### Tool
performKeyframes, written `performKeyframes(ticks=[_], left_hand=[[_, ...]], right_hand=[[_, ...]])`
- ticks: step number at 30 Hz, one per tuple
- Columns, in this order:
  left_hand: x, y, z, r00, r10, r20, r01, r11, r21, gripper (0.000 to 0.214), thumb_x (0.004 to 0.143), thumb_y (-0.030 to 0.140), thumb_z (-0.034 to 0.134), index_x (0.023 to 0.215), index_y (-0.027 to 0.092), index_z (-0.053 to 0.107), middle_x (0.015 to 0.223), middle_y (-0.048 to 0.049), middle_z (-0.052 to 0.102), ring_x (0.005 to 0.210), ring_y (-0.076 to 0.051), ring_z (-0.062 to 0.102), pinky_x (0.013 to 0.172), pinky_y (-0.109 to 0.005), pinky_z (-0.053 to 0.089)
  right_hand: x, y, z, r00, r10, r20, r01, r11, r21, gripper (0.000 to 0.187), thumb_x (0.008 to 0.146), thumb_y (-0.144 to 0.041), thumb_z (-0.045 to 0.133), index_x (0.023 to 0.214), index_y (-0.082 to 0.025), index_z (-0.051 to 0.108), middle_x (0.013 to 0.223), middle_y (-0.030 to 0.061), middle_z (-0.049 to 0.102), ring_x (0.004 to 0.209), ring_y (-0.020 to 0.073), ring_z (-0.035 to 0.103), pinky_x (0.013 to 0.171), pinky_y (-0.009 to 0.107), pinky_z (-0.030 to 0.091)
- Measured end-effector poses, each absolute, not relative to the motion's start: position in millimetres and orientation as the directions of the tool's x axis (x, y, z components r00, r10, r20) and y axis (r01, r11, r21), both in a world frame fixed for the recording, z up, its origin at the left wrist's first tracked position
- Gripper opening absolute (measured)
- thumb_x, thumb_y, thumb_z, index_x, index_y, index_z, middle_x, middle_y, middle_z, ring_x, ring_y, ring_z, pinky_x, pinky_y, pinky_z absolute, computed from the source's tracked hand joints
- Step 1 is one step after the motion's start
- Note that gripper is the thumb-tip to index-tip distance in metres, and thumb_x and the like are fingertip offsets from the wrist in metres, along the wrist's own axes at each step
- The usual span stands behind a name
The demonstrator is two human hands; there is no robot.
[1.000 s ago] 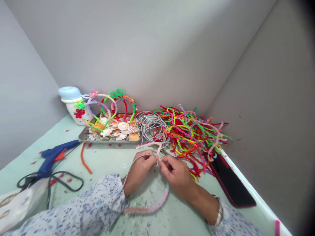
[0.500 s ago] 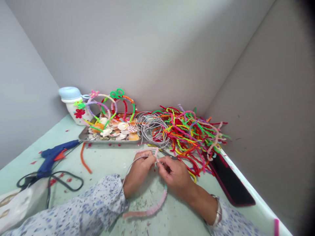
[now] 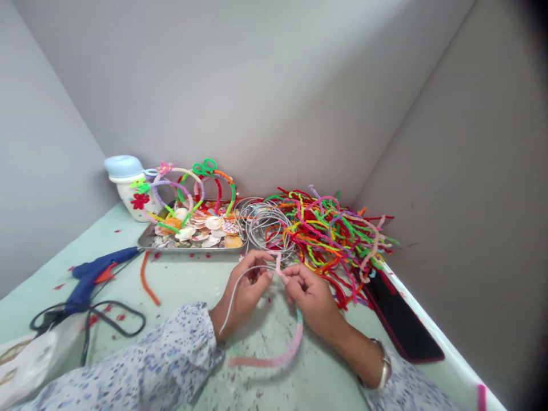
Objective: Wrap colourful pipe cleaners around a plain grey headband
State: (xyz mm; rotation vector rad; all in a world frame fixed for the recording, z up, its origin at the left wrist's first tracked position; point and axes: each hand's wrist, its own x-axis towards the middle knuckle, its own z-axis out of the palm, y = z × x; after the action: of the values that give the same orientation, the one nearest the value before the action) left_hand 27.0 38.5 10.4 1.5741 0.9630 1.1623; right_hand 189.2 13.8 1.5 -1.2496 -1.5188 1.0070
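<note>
My left hand [image 3: 242, 291] has its fingertips at a short pale pink pipe cleaner [image 3: 278, 264] that stands bent upward; its thumb and forefinger are curled round it. A bare grey wire [image 3: 233, 294] arcs from there over the back of this hand. On the other side, my right hand [image 3: 312, 299] pinches the wire band close to the pink pipe cleaner. Below that hand hangs the wrapped part of the band [image 3: 295, 342], fuzzy in mint, pink and peach, curving left over the table. The exact finger contact is partly hidden.
Behind my hands lie a coil of grey wire [image 3: 268, 228] and a heap of coloured pipe cleaners [image 3: 329, 220]. A metal tray [image 3: 192, 249] of shells holds finished headbands [image 3: 201, 185]. A blue glue gun [image 3: 83, 285] with its cord, a white bottle [image 3: 128, 185] and a black case [image 3: 406, 319] surround them.
My left fingers have loosened and spread from a tight pinch. Both hands have shifted slightly up and right, and the wrapped band's hanging end has swung right.
</note>
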Motion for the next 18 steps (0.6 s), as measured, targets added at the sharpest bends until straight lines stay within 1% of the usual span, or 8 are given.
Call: performKeyframes(ticks=[2, 4, 8, 12, 16, 18], left_hand=[[25.8, 39.4, 8.9, 0.278, 0.916, 0.29, 0.097, -0.327, 0.94, 0.021, 0.083, 0.027, 0.053, 0.101, 0.019, 0.06, 0.093, -0.0048, 0.061, 0.08, -0.016, 0.055, 0.07, -0.026, 0.043], [24.9, 40.4, 9.3, 0.299, 0.894, 0.333, 0.141, -0.387, 0.911, 0.02, 0.084, 0.027, 0.052, 0.098, 0.019, 0.064, 0.098, -0.0067, 0.062, 0.087, -0.018, 0.056, 0.074, -0.027, 0.043], [22.8, 42.7, 12.5, 0.327, 0.848, 0.416, 0.235, -0.499, 0.834, 0.019, 0.086, 0.026, 0.051, 0.093, 0.02, 0.068, 0.09, -0.0063, 0.064, 0.085, -0.019, 0.056, 0.076, -0.028, 0.04], [20.8, 44.2, 13.2, 0.357, 0.823, 0.441, 0.277, -0.544, 0.792, 0.02, 0.087, 0.025, 0.05, 0.093, 0.02, 0.069, 0.084, -0.0053, 0.064, 0.08, -0.017, 0.055, 0.075, -0.028, 0.039], [21.8, 43.6, 13.2, 0.378, 0.814, 0.441, 0.289, -0.556, 0.78, 0.02, 0.087, 0.025, 0.05, 0.092, 0.02, 0.068, 0.084, -0.0049, 0.063, 0.08, -0.017, 0.055, 0.075, -0.028, 0.039], [23.6, 42.2, 12.5, 0.356, 0.834, 0.422, 0.263, -0.523, 0.811, 0.019, 0.085, 0.026, 0.051, 0.096, 0.02, 0.066, 0.086, -0.0048, 0.062, 0.08, -0.017, 0.054, 0.073, -0.027, 0.04]], right_hand=[[190.3, 14.6, 1.5, -0.101, 0.987, 0.121, 0.211, 0.14, -0.967, 0.015, 0.087, -0.032, 0.05, 0.091, -0.018, 0.055, 0.052, -0.0068, 0.049, 0.046, 0.01, 0.044, 0.046, 0.02, 0.036], [191.4, 15.3, 1.3, -0.115, 0.987, 0.112, 0.189, 0.133, -0.973, 0.015, 0.087, -0.032, 0.051, 0.09, -0.018, 0.055, 0.051, -0.0071, 0.048, 0.046, 0.0099, 0.044, 0.046, 0.02, 0.036], [192.3, 15.2, 1.0, -0.126, 0.987, 0.104, 0.181, 0.126, -0.975, 0.015, 0.086, -0.033, 0.052, 0.088, -0.018, 0.054, 0.05, -0.0074, 0.048, 0.045, 0.0096, 0.043, 0.046, 0.02, 0.035], [191.3, 14.9, 0.7, -0.121, 0.987, 0.107, 0.185, 0.128, -0.974, 0.015, 0.085, -0.033, 0.054, 0.087, -0.018, 0.055, 0.049, -0.0082, 0.046, 0.043, 0.0089, 0.041, 0.045, 0.02, 0.034], [190.7, 15.2, 1.4, -0.124, 0.987, 0.106, 0.194, 0.129, -0.972, 0.016, 0.084, -0.034, 0.054, 0.086, -0.018, 0.055, 0.048, -0.0087, 0.044, 0.042, 0.0086, 0.039, 0.043, 0.02, 0.033], [191.4, 15.3, 2.4, -0.12, 0.985, 0.121, 0.195, 0.143, -0.97, 0.016, 0.083, -0.034, 0.055, 0.085, -0.018, 0.055, 0.048, -0.0087, 0.043, 0.042, 0.0087, 0.039, 0.043, 0.02, 0.033]])
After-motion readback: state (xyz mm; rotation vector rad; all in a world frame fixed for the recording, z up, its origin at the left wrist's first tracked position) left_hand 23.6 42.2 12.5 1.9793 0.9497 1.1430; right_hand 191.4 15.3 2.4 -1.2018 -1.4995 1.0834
